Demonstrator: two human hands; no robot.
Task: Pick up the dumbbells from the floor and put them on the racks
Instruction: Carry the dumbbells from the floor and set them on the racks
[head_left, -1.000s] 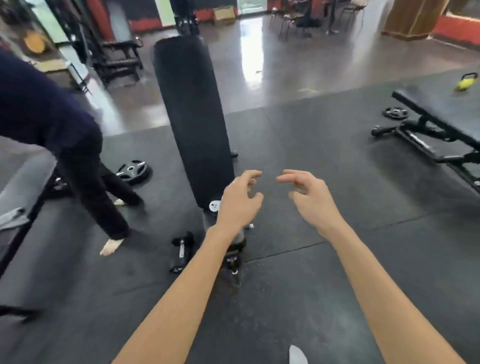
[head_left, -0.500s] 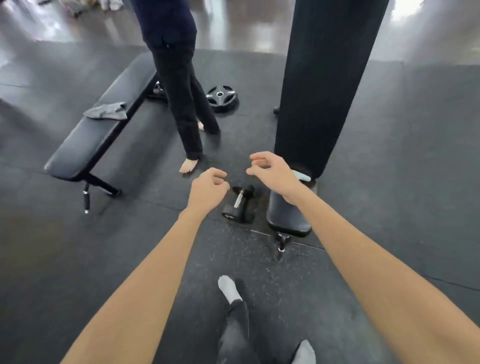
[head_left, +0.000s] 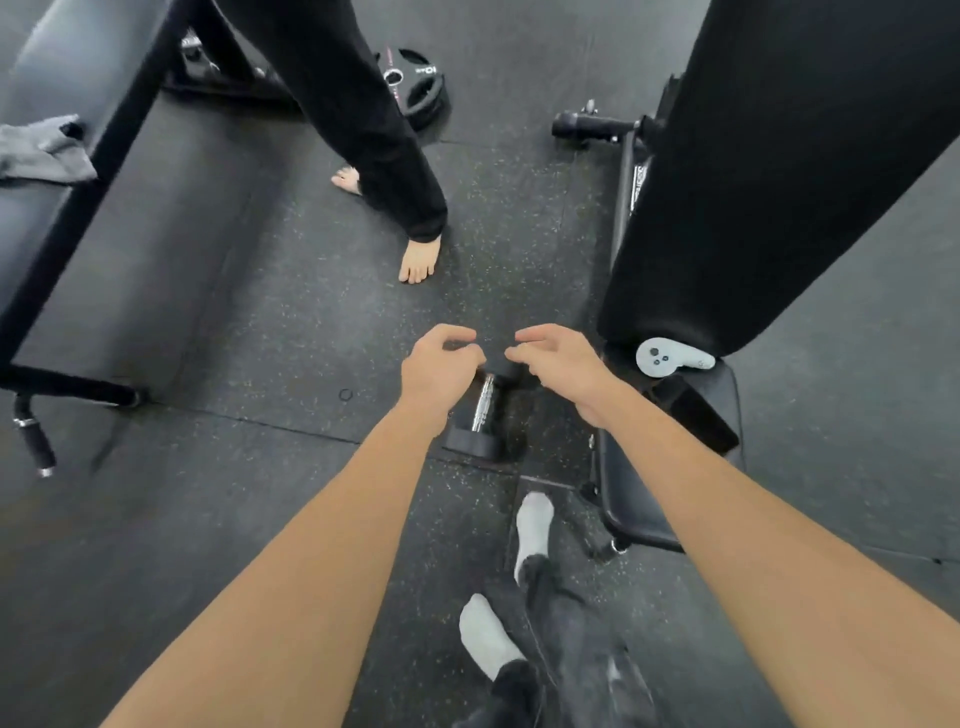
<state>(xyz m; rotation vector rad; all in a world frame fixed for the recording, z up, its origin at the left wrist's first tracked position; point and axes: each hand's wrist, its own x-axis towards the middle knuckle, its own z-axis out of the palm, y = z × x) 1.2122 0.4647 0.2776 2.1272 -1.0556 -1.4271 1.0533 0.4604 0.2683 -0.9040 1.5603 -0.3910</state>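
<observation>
Two black dumbbells lie side by side on the dark rubber floor in the middle of the view. The nearer one shows a chrome handle (head_left: 483, 402) and a black head. My left hand (head_left: 439, 366) hovers just above its far end, fingers curled and apart, holding nothing. My right hand (head_left: 558, 364) hangs beside it over the second dumbbell (head_left: 511, 410), which it mostly hides, fingers curved and empty. No rack is in view.
Another person's bare feet (head_left: 418, 257) and black trouser legs stand just beyond the dumbbells. An inclined black bench (head_left: 769, 171) rises at right, a grey controller (head_left: 670, 357) on its seat. A flat bench (head_left: 57, 197) with a grey cloth stands left. A weight plate (head_left: 421, 83) lies farther back.
The view has tilted down and closer to the floor. Both hands have come lower over the dumbbells. The other person has stepped nearer.
</observation>
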